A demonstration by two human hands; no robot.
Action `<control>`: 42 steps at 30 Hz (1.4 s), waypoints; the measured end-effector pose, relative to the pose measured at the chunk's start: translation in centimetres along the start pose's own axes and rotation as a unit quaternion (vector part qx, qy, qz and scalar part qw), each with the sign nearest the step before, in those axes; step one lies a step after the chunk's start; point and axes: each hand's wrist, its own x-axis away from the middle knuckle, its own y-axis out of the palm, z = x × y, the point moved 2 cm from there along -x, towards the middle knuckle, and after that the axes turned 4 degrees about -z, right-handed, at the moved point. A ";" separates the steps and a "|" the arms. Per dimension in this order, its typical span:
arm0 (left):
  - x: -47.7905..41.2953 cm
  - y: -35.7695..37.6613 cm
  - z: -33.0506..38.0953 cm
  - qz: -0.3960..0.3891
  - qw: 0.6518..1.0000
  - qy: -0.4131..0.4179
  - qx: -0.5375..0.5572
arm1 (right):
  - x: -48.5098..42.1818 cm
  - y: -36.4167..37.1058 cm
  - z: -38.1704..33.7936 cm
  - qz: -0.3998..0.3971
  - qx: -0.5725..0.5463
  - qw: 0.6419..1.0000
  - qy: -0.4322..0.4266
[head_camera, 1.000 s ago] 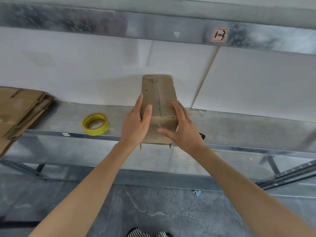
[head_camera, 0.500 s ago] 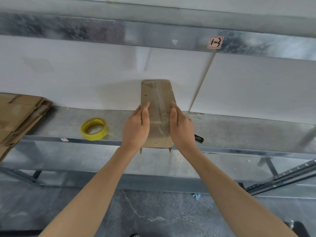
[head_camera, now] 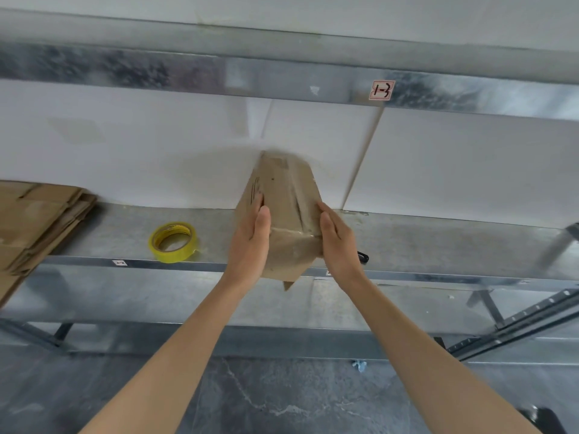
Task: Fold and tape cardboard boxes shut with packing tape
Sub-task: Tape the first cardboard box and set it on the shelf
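Cardboard box point(head_camera: 283, 214) at centre, tilted over the shelf point(head_camera: 438, 245) edge. Left hand point(head_camera: 250, 242) and right hand point(head_camera: 340, 242) press its sides, fingers straight. Top seam looks taped and the near flap hangs loose, so probably half sealed. Flat cardboard stack point(head_camera: 31, 220) at 9 o'clock waits, tape roll point(head_camera: 173, 242) nearby. Beam label point(head_camera: 381, 90) at 1 o'clock reads "1-3".

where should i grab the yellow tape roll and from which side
Probably best: pinch the ring wall of the tape roll, thumb in the hole and fingers outside, coming from above. It lies flat on the shelf with the hole facing up.
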 end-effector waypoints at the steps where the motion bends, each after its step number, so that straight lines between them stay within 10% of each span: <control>1: -0.1 -0.2 0.5 0.002 1.000 0.003 -0.014 | 0.1 0.1 0.6 0.005 -0.036 0.999 0.021; 9: -0.3 1.7 -1.6 -0.068 0.945 0.024 -0.320 | 0.4 1.5 3.1 -0.100 -0.009 0.982 0.161; 14: -0.7 3.1 -3.6 -0.123 0.951 0.023 -0.283 | 0.1 0.8 2.4 -0.111 0.001 0.984 0.139; 20: -1.1 -0.8 -4.8 0.021 0.914 -0.020 -0.405 | 0.7 2.5 2.7 -0.160 0.132 0.976 0.071; 23: -1.4 -4.4 -6.0 0.089 0.935 -0.108 -0.325 | 0.5 2.6 3.4 -0.171 0.121 0.974 0.083; 27: -0.9 -6.6 -6.9 0.070 0.965 -0.249 0.040 | 0.4 1.9 2.8 -0.145 0.077 0.982 0.089; 35: 0.3 -5.0 -2.3 0.016 0.986 0.020 -0.164 | -0.7 0.8 1.8 -0.147 0.115 0.980 0.075; 42: 1.0 -0.8 3.5 0.010 0.859 0.220 -0.463 | -1.2 0.5 -2.2 -0.130 0.037 0.988 0.078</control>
